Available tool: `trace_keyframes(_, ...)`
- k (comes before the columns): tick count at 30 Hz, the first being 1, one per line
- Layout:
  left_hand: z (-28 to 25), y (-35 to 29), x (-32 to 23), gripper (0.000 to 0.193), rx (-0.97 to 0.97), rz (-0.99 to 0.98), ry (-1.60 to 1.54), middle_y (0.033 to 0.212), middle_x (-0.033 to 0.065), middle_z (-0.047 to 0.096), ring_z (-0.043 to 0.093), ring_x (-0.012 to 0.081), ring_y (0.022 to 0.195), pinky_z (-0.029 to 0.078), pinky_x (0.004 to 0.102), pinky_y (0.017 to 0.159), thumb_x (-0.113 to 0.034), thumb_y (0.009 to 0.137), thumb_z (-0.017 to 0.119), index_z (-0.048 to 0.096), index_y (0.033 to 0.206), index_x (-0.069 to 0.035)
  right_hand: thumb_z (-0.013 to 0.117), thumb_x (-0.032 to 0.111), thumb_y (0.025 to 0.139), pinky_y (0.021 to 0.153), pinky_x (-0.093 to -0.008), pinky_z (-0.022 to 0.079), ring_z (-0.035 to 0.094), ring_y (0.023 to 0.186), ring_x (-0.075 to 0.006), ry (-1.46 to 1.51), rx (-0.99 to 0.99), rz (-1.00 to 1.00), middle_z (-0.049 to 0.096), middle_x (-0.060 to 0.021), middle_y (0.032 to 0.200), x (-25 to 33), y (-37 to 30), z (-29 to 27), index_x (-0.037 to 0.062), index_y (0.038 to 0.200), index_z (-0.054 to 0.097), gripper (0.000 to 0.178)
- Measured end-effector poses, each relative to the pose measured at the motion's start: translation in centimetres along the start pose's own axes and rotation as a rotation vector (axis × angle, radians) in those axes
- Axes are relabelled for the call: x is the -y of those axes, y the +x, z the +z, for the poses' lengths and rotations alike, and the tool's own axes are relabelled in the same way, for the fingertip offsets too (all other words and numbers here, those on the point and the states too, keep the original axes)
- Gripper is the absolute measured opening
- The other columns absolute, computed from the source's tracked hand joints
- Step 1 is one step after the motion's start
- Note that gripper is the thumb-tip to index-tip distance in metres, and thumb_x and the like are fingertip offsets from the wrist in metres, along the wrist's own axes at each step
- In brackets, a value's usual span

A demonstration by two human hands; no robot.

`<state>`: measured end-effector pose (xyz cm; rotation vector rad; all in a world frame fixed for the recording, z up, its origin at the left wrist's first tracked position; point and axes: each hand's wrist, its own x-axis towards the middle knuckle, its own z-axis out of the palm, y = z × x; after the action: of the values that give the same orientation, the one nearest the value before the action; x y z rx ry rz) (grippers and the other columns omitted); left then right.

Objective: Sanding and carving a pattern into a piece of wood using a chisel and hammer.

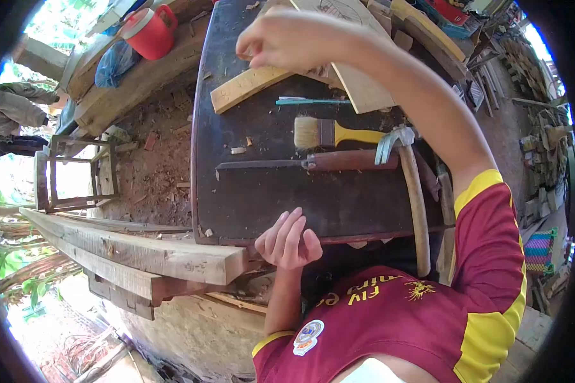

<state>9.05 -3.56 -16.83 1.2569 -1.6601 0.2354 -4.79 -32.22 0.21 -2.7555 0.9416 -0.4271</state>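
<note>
We are noting yellow lettering (372, 292) on the maroon shirt (402, 329). Left hand (288, 242): fingers curling loosely, thumb apart. Right hand (287, 42), grip unclear, is hovering near the wooden block (244, 90) on the table (281, 201).

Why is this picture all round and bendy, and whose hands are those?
There's no robot here, just a person's two bare hands. The camera sits on the person's head and looks down; its very wide lens bends straight things near the edge. Left in the picture is the person's left.

The left hand is near the dark table's edge, fingers a bit curled, and looks empty. The right hand reaches over the far end; I can't tell whether it holds anything.

On the table lie a paintbrush with a yellow handle, a long dark-bladed tool, a strip of wood and a pale board.
</note>
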Motion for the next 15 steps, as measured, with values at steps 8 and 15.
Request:
trace_keyframes(8, 0.6, -0.1, 0.3, 0.016, -0.078, 0.012, -0.031, 0.095, 0.0011, 0.078, 0.073, 0.0172, 0.087, 0.042, 0.0273, 0.081, -0.022, 0.086, 0.063, 0.073, 0.091, -0.012, 0.075, 0.019, 0.087, 0.087, -0.0478, 0.055, 0.068, 0.103, -0.0390, -0.107, 0.200, 0.120, 0.071, -0.0197, 0.104, 1.7, 2.8, 7.6, 0.0033, 0.109, 0.068, 0.028)
trace_keyframes(15, 0.8, 0.0, 0.4, 0.015, -0.112, 0.024, -0.022, 0.092, 0.0006, 0.078, 0.073, 0.0174, 0.085, 0.044, 0.0286, 0.077, -0.021, 0.083, 0.064, 0.073, 0.089, -0.011, 0.070, 0.003, 0.082, 0.085, -0.0485, 0.052, 0.067, 0.103, -0.0399, 0.099, 0.033, -0.018, 0.071, -0.0187, 0.104, 5.9, 2.9, 8.6, 0.0053, 0.112, 0.064, 0.031)
